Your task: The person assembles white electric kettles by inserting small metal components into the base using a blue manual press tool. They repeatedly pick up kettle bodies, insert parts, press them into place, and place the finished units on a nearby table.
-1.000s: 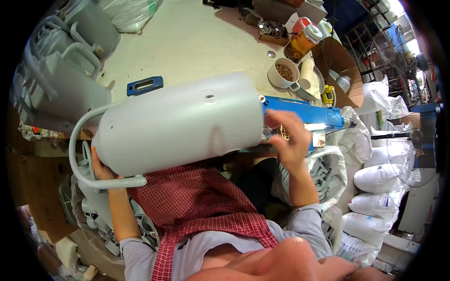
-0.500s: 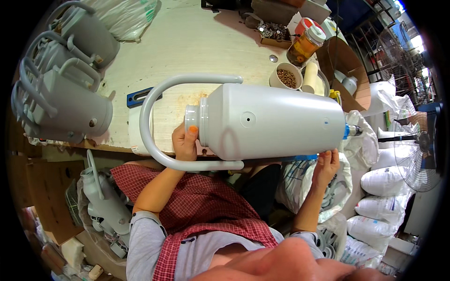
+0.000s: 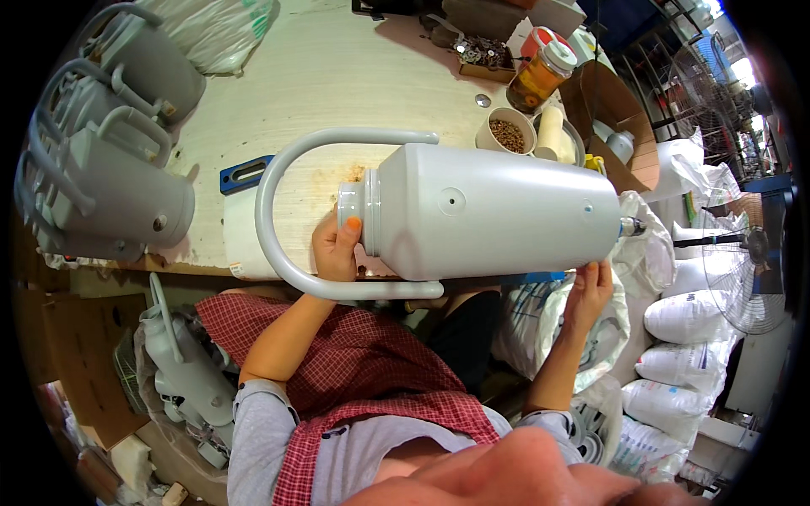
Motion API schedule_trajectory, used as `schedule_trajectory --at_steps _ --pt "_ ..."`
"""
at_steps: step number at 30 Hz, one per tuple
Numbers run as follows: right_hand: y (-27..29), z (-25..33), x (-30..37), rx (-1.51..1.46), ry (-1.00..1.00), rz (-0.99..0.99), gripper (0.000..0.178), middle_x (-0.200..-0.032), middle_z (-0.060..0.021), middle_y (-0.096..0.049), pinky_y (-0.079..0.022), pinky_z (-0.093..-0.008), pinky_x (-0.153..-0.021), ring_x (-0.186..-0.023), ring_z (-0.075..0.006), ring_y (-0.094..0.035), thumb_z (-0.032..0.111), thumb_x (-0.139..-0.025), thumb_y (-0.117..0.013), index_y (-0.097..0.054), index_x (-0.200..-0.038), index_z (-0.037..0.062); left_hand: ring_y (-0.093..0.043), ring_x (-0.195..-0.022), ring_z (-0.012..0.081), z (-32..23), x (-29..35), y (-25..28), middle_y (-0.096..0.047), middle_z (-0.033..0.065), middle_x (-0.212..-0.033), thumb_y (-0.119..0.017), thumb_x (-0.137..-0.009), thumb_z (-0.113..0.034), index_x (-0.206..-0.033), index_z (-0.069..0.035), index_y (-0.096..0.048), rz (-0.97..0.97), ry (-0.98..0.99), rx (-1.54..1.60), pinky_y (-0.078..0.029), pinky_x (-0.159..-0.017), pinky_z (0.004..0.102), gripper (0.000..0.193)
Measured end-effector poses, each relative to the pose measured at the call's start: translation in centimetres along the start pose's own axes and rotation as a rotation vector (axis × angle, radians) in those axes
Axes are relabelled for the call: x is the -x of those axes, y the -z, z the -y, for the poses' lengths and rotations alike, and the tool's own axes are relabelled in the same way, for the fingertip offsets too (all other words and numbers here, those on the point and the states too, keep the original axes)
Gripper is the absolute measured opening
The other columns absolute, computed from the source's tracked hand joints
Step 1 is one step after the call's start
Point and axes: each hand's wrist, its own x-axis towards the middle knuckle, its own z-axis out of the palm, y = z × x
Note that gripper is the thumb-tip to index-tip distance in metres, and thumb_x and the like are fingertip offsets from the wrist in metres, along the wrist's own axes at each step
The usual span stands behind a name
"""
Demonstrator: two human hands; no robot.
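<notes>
A large grey plastic jug body (image 3: 506,215) lies sideways in front of me at the bench's near edge, its neck to the left and its wide base to the right. A small dark hole shows in its upward side. From the shoulder a grey loop handle (image 3: 272,198) swings out around the neck. My left hand (image 3: 336,246) is closed on the neck, thumb on top. At the base's near corner my right hand (image 3: 591,287) pinches the rim, its fingers partly hidden. A metal tool tip (image 3: 631,226) shows just beyond the base.
Several grey jugs with handles (image 3: 135,185) stand at the bench's left. A blue slotted tool (image 3: 245,174) lies near the handle. Behind the jug are a cup of small brass parts (image 3: 508,135) and an amber-filled jar (image 3: 544,76). White sacks (image 3: 675,316) and a fan (image 3: 755,244) stand right.
The jug has shifted slightly right and away from me, with both hands keeping their hold. Its base now hides the blue part beside the metal tip. The view has shifted a little.
</notes>
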Motion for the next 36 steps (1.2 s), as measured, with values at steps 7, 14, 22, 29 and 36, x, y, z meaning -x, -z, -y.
schedule_trajectory --at_steps 7,14,22,29,36 --pt "1.0 0.2 0.1 -0.005 0.015 -0.027 0.023 -0.107 -0.0055 -0.061 -0.046 -0.0254 -0.088 -0.098 -0.0125 -0.058 0.008 -0.097 -0.057 -0.058 -0.116 -0.006 -0.052 -0.079 0.011 0.7 0.1 -0.6 -0.06 0.0044 -0.089 -0.053 -0.1 -0.035 -0.089 0.003 -0.065 0.002 -0.022 -0.014 -0.042 -0.072 0.0261 0.041" --pt "0.9 0.7 0.2 0.021 -0.029 0.016 0.026 -0.101 -0.0027 -0.063 -0.045 -0.0243 -0.084 -0.093 -0.0108 -0.058 0.012 -0.095 -0.062 -0.059 -0.116 -0.0034 -0.061 -0.08 0.0141 1.3 0.6 1.9 -0.067 0.0098 -0.091 -0.055 -0.098 -0.039 -0.094 0.005 -0.065 0.019 0.096 0.028 -0.048 -0.071 0.0263 0.045" --pt "0.1 2.1 1.2 0.111 0.017 -0.146 0.021 -0.093 0.0006 -0.062 -0.04 -0.0208 -0.069 -0.078 -0.0068 -0.051 0.01 -0.093 -0.062 -0.064 -0.107 -0.0049 -0.06 -0.088 0.0154 2.9 0.7 1.0 -0.066 0.0086 -0.096 -0.051 -0.099 -0.039 -0.101 0.002 -0.064 -0.121 0.088 -0.031 -0.048 -0.081 0.032 0.043" --pt "0.8 1.1 2.8 0.32 0.074 -0.074 0.024 -0.091 -0.0038 -0.068 -0.049 -0.0257 -0.076 -0.082 -0.0129 -0.063 0.005 -0.086 -0.067 -0.066 -0.109 -0.0012 -0.059 -0.112 0.0252 3.1 -1.7 3.4 -0.058 0.0149 -0.127 -0.044 -0.1 -0.038 -0.13 -0.001 -0.05 -0.232 0.177 0.125 -0.047 -0.097 0.041 0.048" --pt "30.5 -6.6 6.3 1.483 -0.128 -0.55 0.037 -0.105 -0.0188 -0.069 -0.053 -0.0408 -0.084 -0.097 -0.0313 -0.067 0.021 -0.079 -0.073 -0.065 -0.109 0.0 -0.055 -0.12 0.0267 2.5 -1.4 3.7 -0.053 0.0129 -0.134 -0.044 -0.1 -0.043 -0.135 -0.002 -0.045 -0.092 0.186 0.17 -0.047 -0.1 0.0438 0.055"
